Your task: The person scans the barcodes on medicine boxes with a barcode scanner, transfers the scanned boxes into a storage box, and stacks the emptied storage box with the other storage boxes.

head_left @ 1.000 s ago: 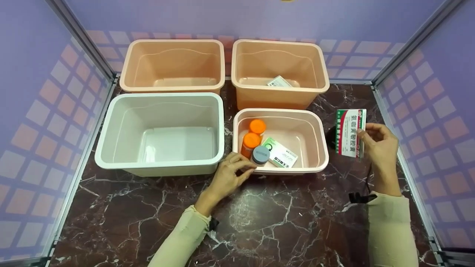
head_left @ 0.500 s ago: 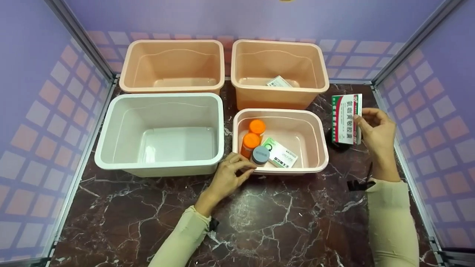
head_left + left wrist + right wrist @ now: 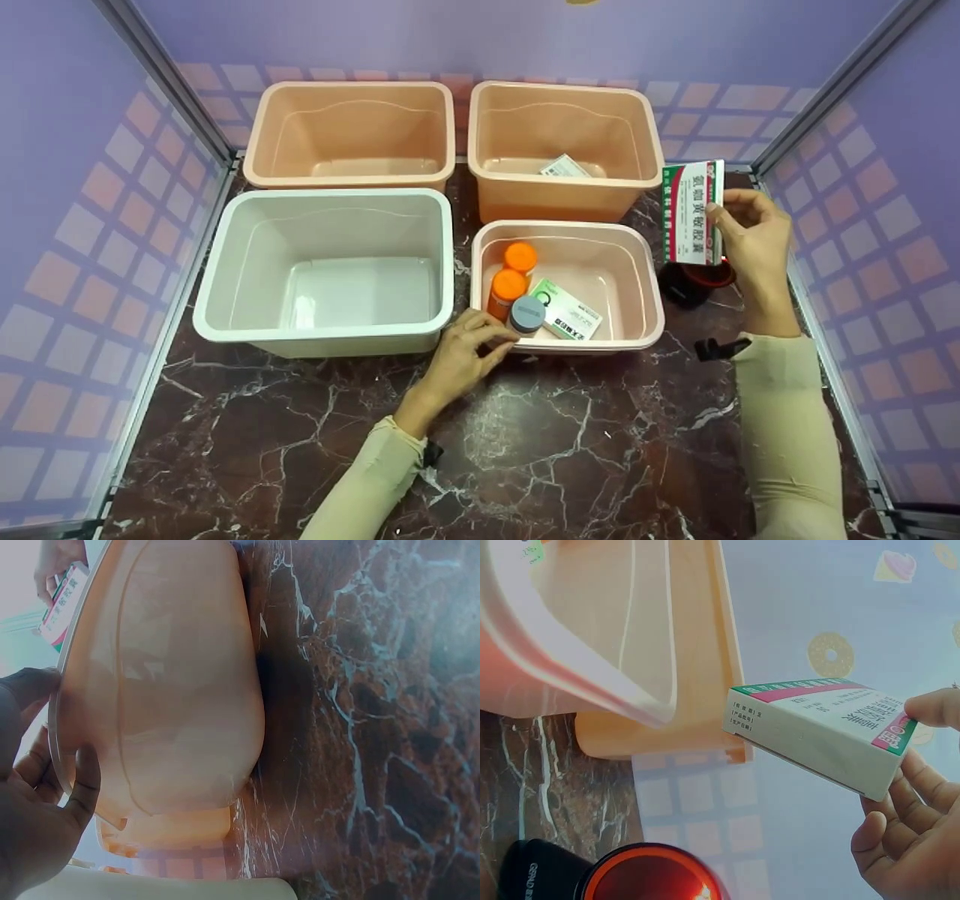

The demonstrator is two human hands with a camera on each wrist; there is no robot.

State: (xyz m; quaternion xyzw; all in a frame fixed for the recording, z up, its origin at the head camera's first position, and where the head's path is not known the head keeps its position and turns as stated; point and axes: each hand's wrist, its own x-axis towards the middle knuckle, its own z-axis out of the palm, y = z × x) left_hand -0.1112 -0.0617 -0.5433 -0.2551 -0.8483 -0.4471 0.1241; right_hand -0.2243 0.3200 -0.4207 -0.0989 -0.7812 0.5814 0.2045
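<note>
The right hand (image 3: 756, 244) pinches a white, green and red medicine box (image 3: 691, 214) by its right edge, raised above a dark round object (image 3: 694, 283). In the right wrist view the thumb is on top of the box (image 3: 817, 735) and the fingers are beneath it. At the pale pink bin's (image 3: 651, 300) front left corner, the left hand (image 3: 465, 356) holds the rim between thumb and fingers. Inside that bin are two orange-capped bottles (image 3: 509, 285), a grey-capped bottle (image 3: 527, 313) and a green-and-white box (image 3: 568, 309).
A white bin (image 3: 322, 336) stands at the left. Behind are two orange bins, the left one (image 3: 349, 181) and the right one (image 3: 562, 199), which holds a small white box (image 3: 564, 166). Purple panels (image 3: 480, 37) border the dark marbled tabletop (image 3: 525, 450).
The right hand has carried the medicine box away from the table's front, toward the back wall and slightly left, uncovering more of the dark round object. The left hand has stayed in place.
</note>
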